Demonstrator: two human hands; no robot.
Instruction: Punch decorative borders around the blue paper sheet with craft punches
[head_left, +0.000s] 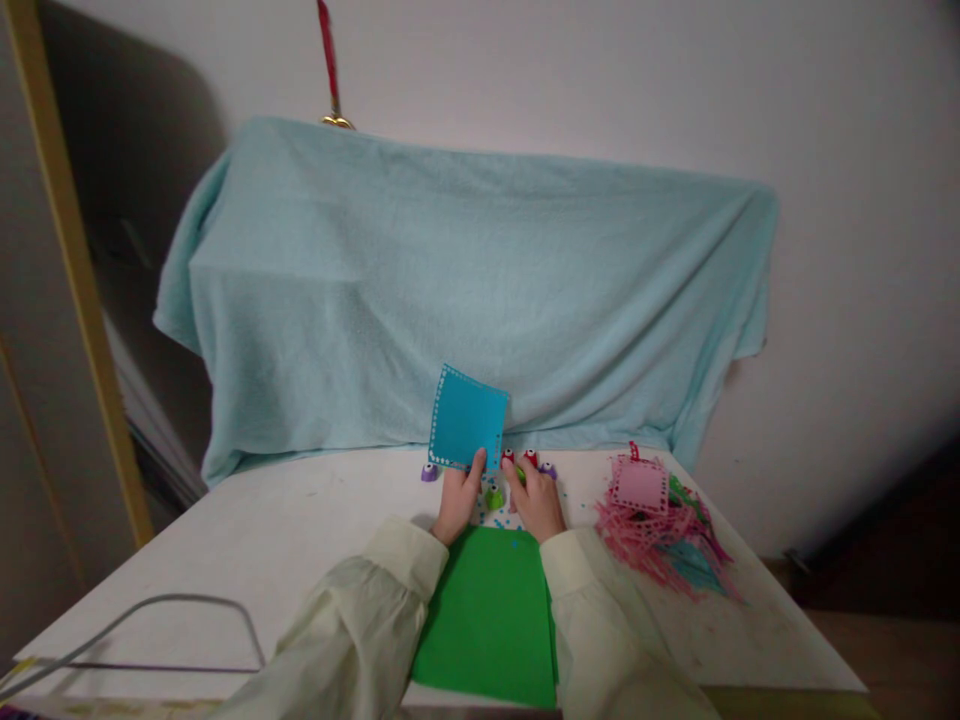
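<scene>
My left hand point(459, 497) pinches the lower edge of a blue paper square point(469, 418), held tilted up above the table. Small holes of various shapes line its edges. My right hand point(534, 497) is just to the right, its thumb and fingers around a small green paper punch point(520, 472), mostly hidden. Around the hands stand other small punches with eye markings: a purple one point(429, 472) at left, a light green one point(494, 497) between the hands, two red ones point(531, 457) behind, and another purple one point(549, 470). Blue paper bits point(504, 522) lie between my wrists.
Green paper sheets point(487, 615) lie between my forearms. To the right is a pile of pink paper shreds point(645, 540) with a punched pink square point(640, 485) on top. A grey metal frame point(187, 598) stands front left. A light blue blanket point(480, 270) hangs behind the white table point(315, 500).
</scene>
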